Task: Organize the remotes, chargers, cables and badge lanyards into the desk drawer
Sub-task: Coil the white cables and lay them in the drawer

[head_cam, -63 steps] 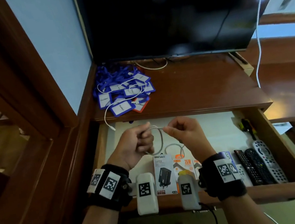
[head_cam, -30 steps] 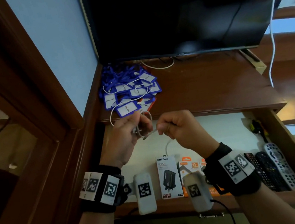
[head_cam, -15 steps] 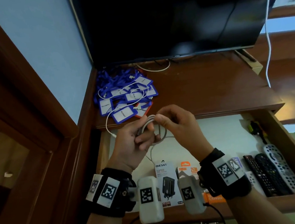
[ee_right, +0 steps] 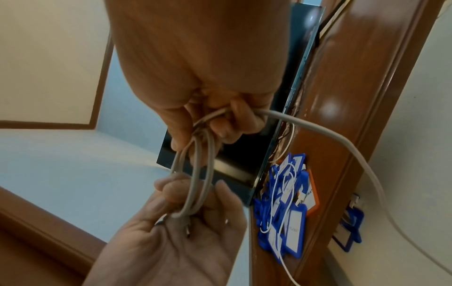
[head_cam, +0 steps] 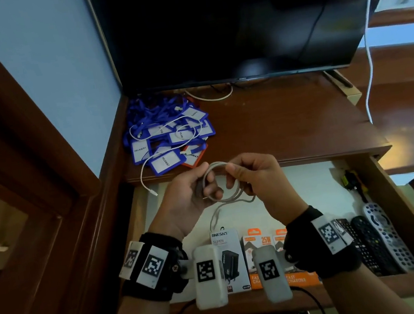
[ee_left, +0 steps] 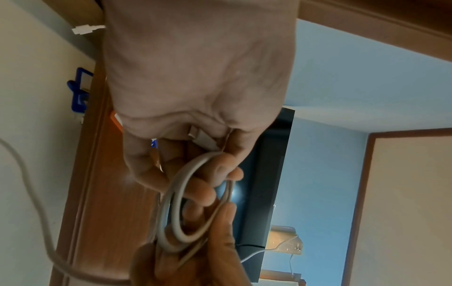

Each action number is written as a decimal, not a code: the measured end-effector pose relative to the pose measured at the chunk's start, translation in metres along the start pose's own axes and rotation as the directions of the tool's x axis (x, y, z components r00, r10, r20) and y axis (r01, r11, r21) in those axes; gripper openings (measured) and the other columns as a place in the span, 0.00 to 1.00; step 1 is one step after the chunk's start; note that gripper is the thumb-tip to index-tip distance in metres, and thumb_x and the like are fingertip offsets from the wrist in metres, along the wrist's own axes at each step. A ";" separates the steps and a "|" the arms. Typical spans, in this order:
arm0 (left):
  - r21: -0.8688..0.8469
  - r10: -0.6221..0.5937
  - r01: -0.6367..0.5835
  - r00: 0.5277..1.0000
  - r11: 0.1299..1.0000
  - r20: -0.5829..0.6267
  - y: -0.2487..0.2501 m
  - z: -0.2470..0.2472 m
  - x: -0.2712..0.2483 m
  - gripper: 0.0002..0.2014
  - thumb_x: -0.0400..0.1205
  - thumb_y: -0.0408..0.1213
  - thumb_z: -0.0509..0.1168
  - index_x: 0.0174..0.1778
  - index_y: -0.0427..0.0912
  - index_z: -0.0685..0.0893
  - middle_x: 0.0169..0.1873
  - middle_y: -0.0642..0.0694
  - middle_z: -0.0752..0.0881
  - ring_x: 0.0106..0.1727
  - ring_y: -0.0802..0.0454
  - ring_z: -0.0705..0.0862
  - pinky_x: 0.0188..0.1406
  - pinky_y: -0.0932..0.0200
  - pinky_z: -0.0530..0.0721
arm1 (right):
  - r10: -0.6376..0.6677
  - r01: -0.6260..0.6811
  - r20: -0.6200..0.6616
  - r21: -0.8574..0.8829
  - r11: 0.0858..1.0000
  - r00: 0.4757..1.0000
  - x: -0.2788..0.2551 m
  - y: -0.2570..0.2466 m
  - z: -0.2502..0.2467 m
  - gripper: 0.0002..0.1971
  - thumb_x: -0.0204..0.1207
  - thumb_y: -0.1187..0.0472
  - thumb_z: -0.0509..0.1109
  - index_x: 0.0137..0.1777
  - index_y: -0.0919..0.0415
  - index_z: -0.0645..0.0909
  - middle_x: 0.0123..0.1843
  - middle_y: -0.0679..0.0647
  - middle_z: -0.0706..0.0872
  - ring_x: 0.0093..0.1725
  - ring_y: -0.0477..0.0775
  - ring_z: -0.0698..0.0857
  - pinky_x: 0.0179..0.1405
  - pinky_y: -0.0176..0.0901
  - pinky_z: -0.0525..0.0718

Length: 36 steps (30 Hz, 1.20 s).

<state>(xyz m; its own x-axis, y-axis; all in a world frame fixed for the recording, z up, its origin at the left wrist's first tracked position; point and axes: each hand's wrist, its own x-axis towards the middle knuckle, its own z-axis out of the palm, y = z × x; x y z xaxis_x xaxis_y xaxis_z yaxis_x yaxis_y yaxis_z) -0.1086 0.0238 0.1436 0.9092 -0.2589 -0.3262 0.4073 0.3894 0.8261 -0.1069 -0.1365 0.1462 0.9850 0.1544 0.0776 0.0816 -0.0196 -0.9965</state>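
Both hands hold a grey cable [head_cam: 233, 199] wound into a small coil above the open desk drawer [head_cam: 399, 209]. My left hand [head_cam: 208, 180] grips the coil's left side, with the plug against its palm [ee_left: 203, 138]. My right hand [head_cam: 232, 177] pinches the coil's right side [ee_right: 195, 174]. The cable's loose tail [head_cam: 214, 217] hangs down into the drawer. Blue badge lanyards [head_cam: 168, 138] lie heaped on the desk top at the back left, with a thin white cable [head_cam: 144, 171] draped over them. Charger boxes [head_cam: 227, 255] and remotes [head_cam: 382, 236] lie in the drawer.
A dark TV [head_cam: 221, 21] stands at the back of the wooden desk top [head_cam: 289, 124]. A white cord [head_cam: 369, 67] hangs at the right. A small tool [head_cam: 353, 181] lies in the drawer's right back corner. A wooden door frame [head_cam: 27, 155] borders the left.
The hands have wound the grey cable from a loose strand into a tighter coil, and they have moved closer together. The hanging tail is shorter.
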 end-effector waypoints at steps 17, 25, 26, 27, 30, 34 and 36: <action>-0.168 0.223 -0.265 0.947 0.950 -0.232 0.008 -0.024 0.006 0.15 0.87 0.41 0.56 0.36 0.40 0.78 0.20 0.52 0.68 0.21 0.57 0.66 0.38 0.59 0.75 | 0.050 -0.044 0.000 -0.472 0.880 0.999 0.010 0.020 -0.013 0.16 0.76 0.50 0.72 0.62 0.54 0.83 0.55 0.42 0.86 0.54 0.38 0.83 0.46 0.23 0.75; -0.254 0.143 -0.137 0.990 0.957 0.004 0.007 -0.013 -0.009 0.19 0.84 0.43 0.57 0.27 0.43 0.79 0.19 0.53 0.62 0.17 0.60 0.61 0.28 0.64 0.78 | -0.020 0.020 0.054 -0.013 1.000 0.998 0.013 0.011 0.018 0.06 0.81 0.68 0.65 0.49 0.69 0.84 0.36 0.60 0.87 0.36 0.53 0.85 0.40 0.45 0.84; -0.237 0.131 -0.128 0.991 0.963 -0.003 0.007 -0.015 -0.010 0.20 0.85 0.43 0.57 0.27 0.43 0.79 0.18 0.53 0.62 0.17 0.60 0.61 0.28 0.64 0.78 | -0.040 0.042 0.035 -0.079 0.996 0.999 0.014 0.011 0.016 0.08 0.81 0.68 0.65 0.42 0.67 0.84 0.32 0.59 0.85 0.32 0.53 0.84 0.37 0.45 0.83; -0.217 0.124 -0.124 0.992 0.968 -0.015 0.006 -0.016 -0.011 0.20 0.85 0.43 0.57 0.27 0.42 0.79 0.18 0.53 0.63 0.17 0.60 0.61 0.28 0.64 0.78 | -0.057 0.061 0.028 -0.163 0.985 0.998 0.015 0.011 0.015 0.12 0.81 0.68 0.65 0.36 0.64 0.83 0.29 0.57 0.84 0.29 0.52 0.83 0.34 0.43 0.82; -0.181 0.121 -0.124 0.992 0.976 -0.030 0.000 -0.018 -0.014 0.16 0.80 0.44 0.60 0.28 0.41 0.79 0.20 0.51 0.63 0.18 0.58 0.63 0.33 0.61 0.76 | -0.097 0.092 -0.003 -0.296 0.951 0.995 0.017 0.008 0.011 0.15 0.81 0.66 0.66 0.31 0.59 0.80 0.22 0.51 0.81 0.22 0.47 0.77 0.29 0.37 0.76; -0.142 0.127 -0.130 0.991 0.981 -0.031 -0.004 -0.015 -0.016 0.15 0.78 0.44 0.62 0.29 0.39 0.79 0.19 0.49 0.65 0.20 0.55 0.65 0.40 0.57 0.77 | -0.143 0.115 -0.095 -0.256 0.960 0.985 0.021 -0.001 0.007 0.13 0.81 0.66 0.67 0.33 0.62 0.82 0.16 0.42 0.76 0.18 0.43 0.71 0.24 0.42 0.73; -0.148 0.134 -0.137 0.990 0.979 -0.031 -0.004 -0.014 -0.016 0.14 0.79 0.43 0.61 0.30 0.38 0.78 0.19 0.50 0.68 0.24 0.54 0.65 0.38 0.58 0.76 | -0.135 0.098 -0.146 -0.237 0.966 0.980 0.022 -0.001 0.007 0.13 0.81 0.66 0.67 0.33 0.62 0.83 0.16 0.42 0.75 0.17 0.43 0.69 0.23 0.46 0.73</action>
<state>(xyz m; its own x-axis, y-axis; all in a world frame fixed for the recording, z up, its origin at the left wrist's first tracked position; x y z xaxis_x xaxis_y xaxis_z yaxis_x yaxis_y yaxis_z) -0.1233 0.0388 0.1393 0.9579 -0.1766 -0.2265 0.2868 0.5476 0.7861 -0.0867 -0.1263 0.1490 0.9765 0.0094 0.2155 0.2115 -0.2383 -0.9479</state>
